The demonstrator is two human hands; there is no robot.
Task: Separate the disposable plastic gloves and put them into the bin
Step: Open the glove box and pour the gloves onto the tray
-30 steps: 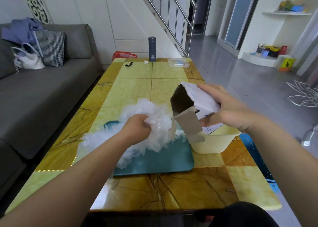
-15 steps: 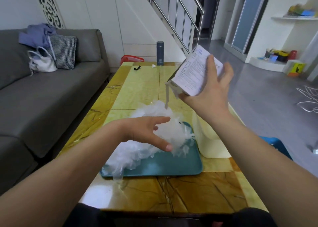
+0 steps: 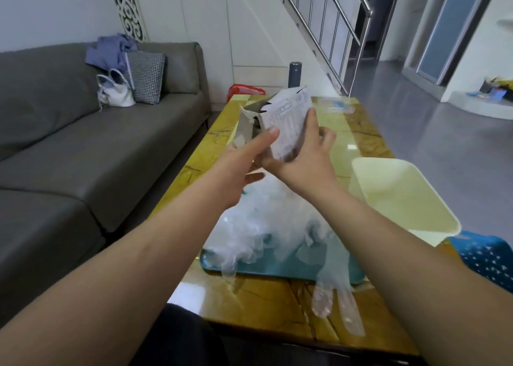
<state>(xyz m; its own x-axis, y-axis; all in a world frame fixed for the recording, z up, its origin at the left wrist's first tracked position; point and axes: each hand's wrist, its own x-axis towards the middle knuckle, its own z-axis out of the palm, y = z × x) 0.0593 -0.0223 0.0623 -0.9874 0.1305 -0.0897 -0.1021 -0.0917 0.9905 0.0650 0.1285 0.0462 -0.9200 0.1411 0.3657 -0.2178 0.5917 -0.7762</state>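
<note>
On the desk [image 3: 277,304], the cream bin [image 3: 402,196] stands empty just right of a teal tray [image 3: 277,265] heaped with clear gloves [image 3: 277,221], one trailing over the near edge. Both hands are on a cardboard box [image 3: 288,118] above the far side of the heap, clear of it. The right hand [image 3: 308,154] has its fingers clamped round the box's near end. The left hand [image 3: 236,165] lays its thumb on the face; its grip is unclear. I judge separating not yet begun. Next, shed the box and pinch one glove free.

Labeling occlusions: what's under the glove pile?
A teal tray; only its near edge shows beneath the glove pile. The rest of its surface is covered, so anything else under there cannot be seen.
</note>
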